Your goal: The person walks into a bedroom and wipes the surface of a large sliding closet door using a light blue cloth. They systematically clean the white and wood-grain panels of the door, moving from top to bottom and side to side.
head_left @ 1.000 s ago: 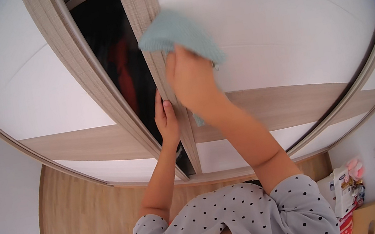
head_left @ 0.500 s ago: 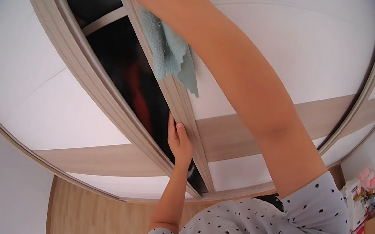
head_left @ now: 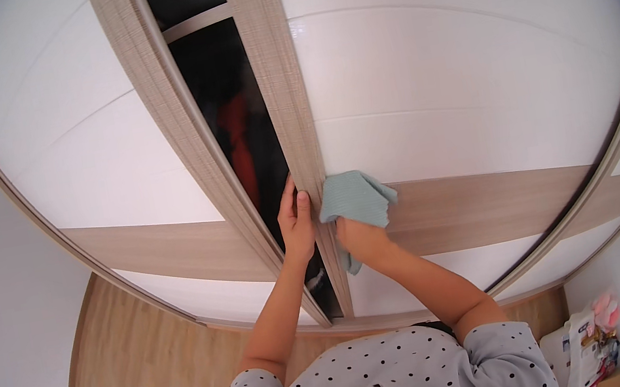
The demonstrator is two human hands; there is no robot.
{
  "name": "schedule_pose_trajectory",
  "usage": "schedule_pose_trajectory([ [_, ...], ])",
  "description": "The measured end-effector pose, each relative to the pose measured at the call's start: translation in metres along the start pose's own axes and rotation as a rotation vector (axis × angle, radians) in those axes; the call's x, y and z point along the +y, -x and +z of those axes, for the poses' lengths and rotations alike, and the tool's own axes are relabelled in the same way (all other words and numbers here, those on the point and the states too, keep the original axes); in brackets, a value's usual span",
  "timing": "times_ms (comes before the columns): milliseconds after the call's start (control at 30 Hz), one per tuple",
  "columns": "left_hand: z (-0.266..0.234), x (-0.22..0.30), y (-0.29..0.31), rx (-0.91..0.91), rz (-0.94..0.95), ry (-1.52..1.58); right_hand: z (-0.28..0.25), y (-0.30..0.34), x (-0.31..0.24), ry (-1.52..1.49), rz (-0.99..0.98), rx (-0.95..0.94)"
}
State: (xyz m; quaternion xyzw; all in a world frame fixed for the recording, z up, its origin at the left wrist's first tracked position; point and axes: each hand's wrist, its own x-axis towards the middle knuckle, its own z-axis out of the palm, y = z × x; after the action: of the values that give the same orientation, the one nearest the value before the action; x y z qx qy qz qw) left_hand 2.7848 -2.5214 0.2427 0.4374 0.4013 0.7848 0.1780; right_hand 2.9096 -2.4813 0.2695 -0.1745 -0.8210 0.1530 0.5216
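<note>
The light blue-green cloth [head_left: 353, 190] is in the right grip [head_left: 363, 240], so no space lies between them: its broad, bunched part spreads just above the knuckles, against the wardrobe door beside the vertical wood-grain strip [head_left: 290, 106]. The right grip is closed, pinching the cloth's gathered lower part; the fingertips themselves are mostly covered by fabric, so how each finger lies cannot be told.

Being crumpled, the cloth has only a weak long axis. It runs roughly up and down, nearly along the strip, from the folded top above the grip to a narrow tail hanging below it on the left. One corner sticks out to the right, over the brown horizontal band [head_left: 492, 205]; the opposite side reaches left to the strip.

The right grip is the nearer one, as it holds the cloth. The left grip [head_left: 297, 227] is just left of it, across the strip, with straight fingers pointing up and the thumb a little apart; it holds no cloth and rests at the strip's left edge. Left of and above that grip is a dark opening [head_left: 223, 77], with something red [head_left: 239, 144] inside. White panel [head_left: 452, 63] surface extends above and right of the right grip.
</note>
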Motion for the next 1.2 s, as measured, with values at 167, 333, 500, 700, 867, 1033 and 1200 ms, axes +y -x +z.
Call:
schedule_pose_trajectory([
  [167, -0.007, 0.010, -0.012, 0.057, 0.327, -0.286, -0.046, -0.086, -0.031, 0.206, -0.130, 0.205],
  [333, 0.017, 0.017, -0.015, 0.158, 0.355, -0.398, -0.067, -0.191, -0.056, 0.449, -0.657, 0.508],
  [500, 0.025, 0.009, -0.015, 0.218, 0.406, -0.415, -0.083, -0.172, -0.070, 0.750, -0.440, -0.053],
  [700, 0.025, 0.011, -0.013, 0.219, 0.422, -0.482, -0.083, -0.165, -0.073, 0.587, -0.234, -0.249],
  [867, 0.029, 0.027, -0.008, 0.237, 0.411, -0.506, -0.146, -0.163, 0.010, 1.096, -0.293, -0.164],
  [1033, 0.035, 0.032, -0.006, 0.235, 0.374, -0.483, -0.244, -0.141, 0.060, 0.959, -0.412, 0.488],
  [1200, 0.043, 0.024, -0.008, 0.263, 0.534, -0.692, -0.245, -0.129, 0.044, 0.922, -0.099, 0.507],
])
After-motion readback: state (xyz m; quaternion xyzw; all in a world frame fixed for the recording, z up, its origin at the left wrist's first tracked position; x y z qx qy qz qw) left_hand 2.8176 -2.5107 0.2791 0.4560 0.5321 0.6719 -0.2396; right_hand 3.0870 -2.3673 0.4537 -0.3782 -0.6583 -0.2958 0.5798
